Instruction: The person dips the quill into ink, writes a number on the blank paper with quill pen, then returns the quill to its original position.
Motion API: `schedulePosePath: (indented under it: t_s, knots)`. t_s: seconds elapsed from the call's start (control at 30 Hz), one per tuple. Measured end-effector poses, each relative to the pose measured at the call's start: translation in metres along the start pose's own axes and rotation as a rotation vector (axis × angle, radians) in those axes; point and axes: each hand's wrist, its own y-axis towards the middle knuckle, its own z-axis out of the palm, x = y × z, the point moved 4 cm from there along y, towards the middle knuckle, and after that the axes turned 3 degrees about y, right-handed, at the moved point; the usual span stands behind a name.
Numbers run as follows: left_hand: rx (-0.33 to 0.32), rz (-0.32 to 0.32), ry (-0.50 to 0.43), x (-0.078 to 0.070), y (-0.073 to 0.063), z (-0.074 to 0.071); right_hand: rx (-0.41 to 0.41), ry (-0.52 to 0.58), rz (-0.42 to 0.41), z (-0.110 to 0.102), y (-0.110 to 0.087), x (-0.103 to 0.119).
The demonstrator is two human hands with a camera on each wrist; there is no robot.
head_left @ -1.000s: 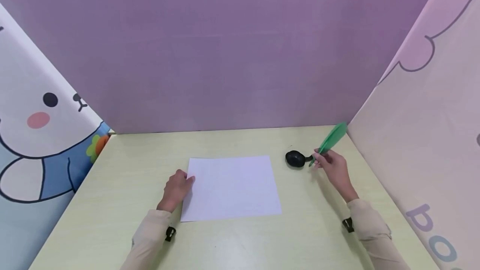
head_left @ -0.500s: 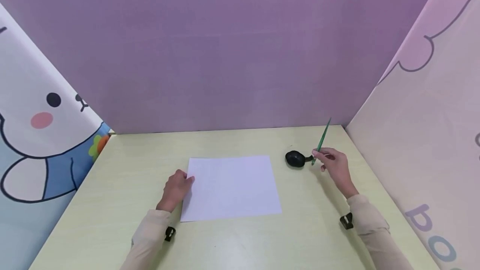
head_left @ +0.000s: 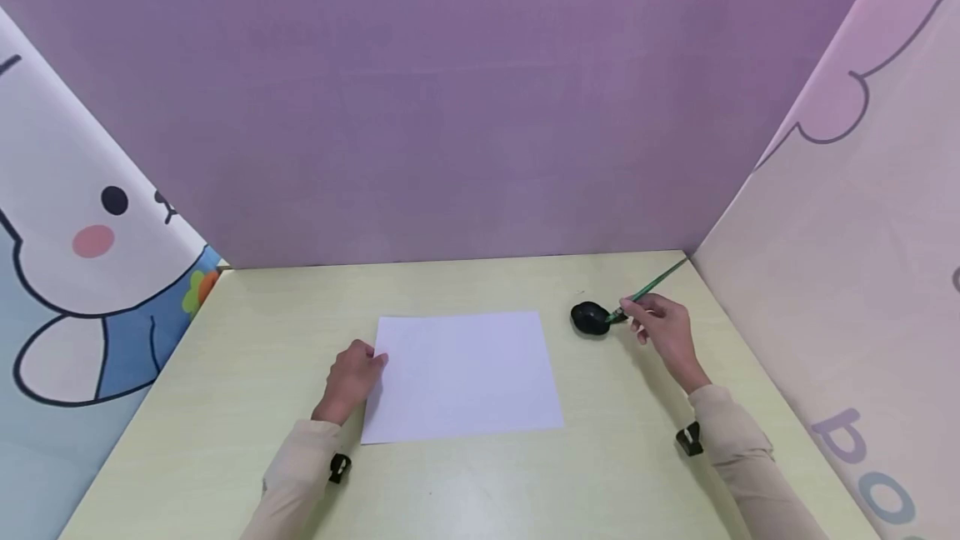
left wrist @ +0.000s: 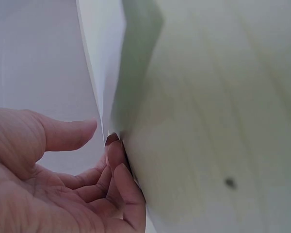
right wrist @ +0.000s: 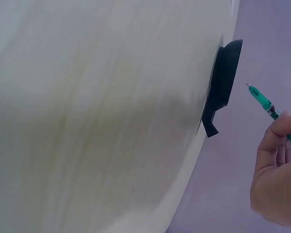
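My left hand (head_left: 351, 380) rests at the left edge of a white sheet of paper (head_left: 465, 377) on the table, its thumb over the paper's margin. In the left wrist view the fingers lie loosely bent against the surface, the thumb (left wrist: 70, 135) apart from them. My right hand (head_left: 666, 336) pinches a slim green pen (head_left: 656, 282) between thumb and fingers. The pen's tip overlaps a black spoon (head_left: 589, 317) in the head view. From the right wrist, the tip shows above the spoon's bowl (right wrist: 227, 73), with a gap between.
The pale wooden table (head_left: 450, 490) meets a purple wall (head_left: 450, 148) at the back. Printed cartoon panels (head_left: 67, 298) stand along the left side, and a pale panel (head_left: 847, 273) on the right. Black wrist mounts (head_left: 689, 439) hang under both sleeves.
My right hand has turned the pen from steep to slanted, its tip moving left over the spoon. The pen's broad green end now shows edge-on. The left hand and paper stay put.
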Motion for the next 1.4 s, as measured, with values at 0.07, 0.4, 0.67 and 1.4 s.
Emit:
schedulePosePath:
  t_s: [0.07, 0.4, 0.67, 1.4]
  knots:
    - [0.000, 0.004, -0.002, 0.001, 0.000, 0.000, 0.000, 0.010, -0.003, 0.000, 0.001, -0.001]
    - [0.007, 0.016, -0.006, 0.004, 0.003, -0.001, 0.014, 0.040, 0.008, 0.004, 0.001, 0.002]
    - [0.006, 0.017, -0.022, 0.005, 0.005, -0.001, 0.043, 0.036, 0.020, 0.010, 0.003, 0.006]
    - [-0.001, 0.023, -0.030, 0.006, 0.006, 0.002, 0.009, -0.091, -0.052, 0.012, 0.015, -0.023]
